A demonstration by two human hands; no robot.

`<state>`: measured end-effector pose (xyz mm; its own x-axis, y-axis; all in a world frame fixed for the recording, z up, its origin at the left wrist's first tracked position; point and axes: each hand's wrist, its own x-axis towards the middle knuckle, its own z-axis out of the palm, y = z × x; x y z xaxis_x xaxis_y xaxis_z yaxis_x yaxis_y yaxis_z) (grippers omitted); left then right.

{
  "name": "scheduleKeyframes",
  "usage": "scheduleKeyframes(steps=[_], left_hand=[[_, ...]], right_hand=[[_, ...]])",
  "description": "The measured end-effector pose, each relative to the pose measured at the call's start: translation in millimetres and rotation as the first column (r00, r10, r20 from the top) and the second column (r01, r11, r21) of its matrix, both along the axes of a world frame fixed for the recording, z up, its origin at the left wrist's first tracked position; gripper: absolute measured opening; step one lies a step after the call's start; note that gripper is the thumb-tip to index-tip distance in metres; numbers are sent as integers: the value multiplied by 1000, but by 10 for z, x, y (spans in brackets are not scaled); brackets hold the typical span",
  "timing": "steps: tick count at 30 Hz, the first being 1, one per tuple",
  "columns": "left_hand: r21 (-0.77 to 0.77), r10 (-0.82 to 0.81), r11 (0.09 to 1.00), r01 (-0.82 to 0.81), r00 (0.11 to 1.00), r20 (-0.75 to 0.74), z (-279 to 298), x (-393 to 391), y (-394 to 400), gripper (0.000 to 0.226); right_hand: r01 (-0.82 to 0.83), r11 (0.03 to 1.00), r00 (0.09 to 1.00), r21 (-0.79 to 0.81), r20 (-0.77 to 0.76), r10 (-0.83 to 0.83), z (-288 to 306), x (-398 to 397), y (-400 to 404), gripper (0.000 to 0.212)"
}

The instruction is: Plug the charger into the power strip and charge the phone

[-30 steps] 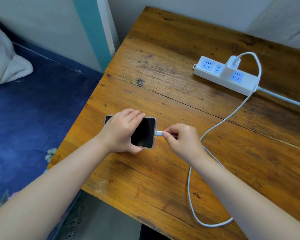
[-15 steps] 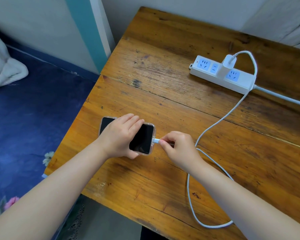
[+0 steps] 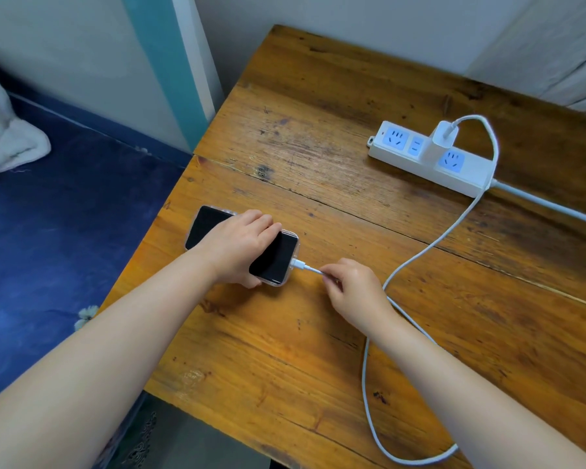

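Right hand (image 3: 356, 291): shifted back along cable (image 3: 430, 245), pinching it; connector now exposed at phone (image 3: 242, 247). Left hand (image 3: 241, 247): grip clamped over phone, hiding mid-screen. Charger (image 3: 444, 138): in power strip (image 3: 430, 157), counter (image 3: 318, 333) two o'clock.

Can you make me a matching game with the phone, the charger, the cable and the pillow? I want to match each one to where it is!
Things:
1. phone
2. charger
3. cable
4. pillow

Places:
A. on the blue bed
B. plugged into the power strip
C. flat on the wooden table, under the left hand
D. looping from the charger across the table, pinched near the phone by the right hand

Right pairs: 1-C, 2-B, 3-D, 4-A
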<state>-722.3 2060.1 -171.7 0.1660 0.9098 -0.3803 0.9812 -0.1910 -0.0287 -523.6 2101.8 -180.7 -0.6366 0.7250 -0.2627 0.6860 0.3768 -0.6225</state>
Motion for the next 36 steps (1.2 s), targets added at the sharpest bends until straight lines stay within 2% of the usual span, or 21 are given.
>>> scheduleKeyframes(steps=[13,20,22,24,27,29,33,36], left_hand=[[-104,38,994,-45,997,-69,21,-58,277,95],[-134,168,976,-171,985,-37,14,73,225,99],[-120,238,965,-235,971,13,6,170,144,99],[-21,288,957,-288,949,129,-32,302,18,81],[238,215,926,-294,927,307,-94,590,-234,47],[332,178,889,-315,906,385,-189,758,-376,39],[244,238,910,-334,905,353,-379,1022,-521,50],[122,315,917,-379,879,358,-473,1047,-534,58]], right_hand=[[44,976,996,215,62,-59,-58,-45,64,18],[13,980,988,198,145,-42,-43,-56,104,22],[10,981,986,194,164,-42,-38,-33,109,22],[6,983,983,183,178,-40,-37,7,124,21],[-17,983,981,184,192,-19,-21,89,138,21],[-39,982,980,186,198,2,-17,137,143,21],[-55,982,985,183,171,24,-15,265,165,22],[-63,982,985,177,167,33,-24,326,162,22]])
